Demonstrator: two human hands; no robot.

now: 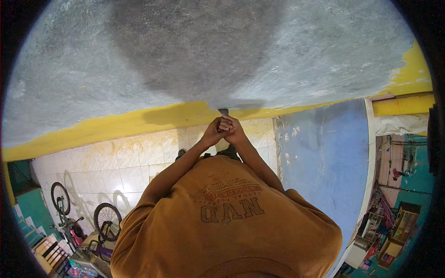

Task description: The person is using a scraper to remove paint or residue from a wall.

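My left hand (212, 131) and my right hand (235, 129) are clasped together in front of my waist, with their fingers overlapping. Both close around a scraper (223, 112), whose handle is hidden among the fingers. Its short, dark flat blade points away from me and meets the wall (194, 93) where a grey surface borders a band of yellow paint (170, 114). One finger of my right hand lies along the tool near the blade. A large shadow falls across the grey surface above the hands.
Pale, marbled tiles (128, 173) with yellowish stains lie beyond my left arm. Bicycles (107, 222) stand at lower left near a wooden slatted item (55, 255). To the right are a scuffed blue panel (320, 149), a pale frame edge (371, 146) and shelves (406, 222) holding various things.
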